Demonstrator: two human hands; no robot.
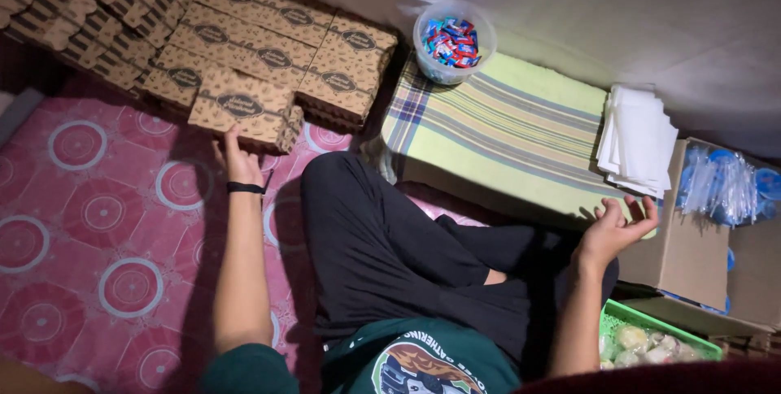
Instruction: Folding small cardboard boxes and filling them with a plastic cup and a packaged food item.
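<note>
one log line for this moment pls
left hand touching patterned box | right hand open, empty, near white paper stack | seated on pink mat

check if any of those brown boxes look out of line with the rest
One does: the brown box touched by the left hand sits skewed at the front of the rows, its near corner jutting onto the pink mat. The other boxes lie lined up.

Pink circle-patterned floor mat [89, 231] carries patterned brown boxes [244, 105], striped cushion [504, 130]
</note>
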